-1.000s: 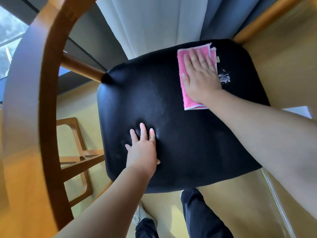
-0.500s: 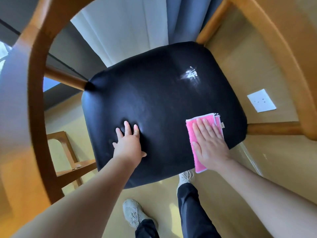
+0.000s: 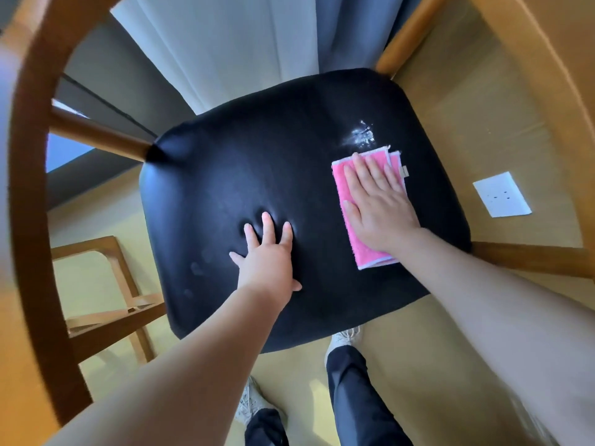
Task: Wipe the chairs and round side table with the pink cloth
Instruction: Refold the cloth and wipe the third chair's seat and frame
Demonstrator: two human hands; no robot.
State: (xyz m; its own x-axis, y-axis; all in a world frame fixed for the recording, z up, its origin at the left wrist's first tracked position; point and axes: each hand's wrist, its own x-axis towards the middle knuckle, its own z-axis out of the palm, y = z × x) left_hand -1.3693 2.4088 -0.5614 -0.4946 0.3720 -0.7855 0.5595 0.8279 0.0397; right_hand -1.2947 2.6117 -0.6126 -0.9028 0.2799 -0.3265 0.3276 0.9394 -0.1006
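I look straight down on a chair with a black cushioned seat [image 3: 244,175] and a curved wooden frame [image 3: 29,194]. The folded pink cloth [image 3: 346,180] lies flat on the seat's right side. My right hand [image 3: 380,204] presses on it with straight fingers, covering most of it. A white smear [image 3: 362,136] sits on the seat just beyond the cloth's far edge. My left hand [image 3: 267,262] rests near the middle of the seat with spread fingers, denting the cushion.
White and blue curtains [image 3: 244,43] hang beyond the chair. A white floor socket plate [image 3: 502,194] lies to the right. A wooden stand [image 3: 106,284] is at lower left. My legs and shoes [image 3: 351,381] are below the seat's near edge.
My right hand slid the cloth from the seat's far right corner down to the near edge, then back up toward the white smear. My left hand stayed pressed on the seat.
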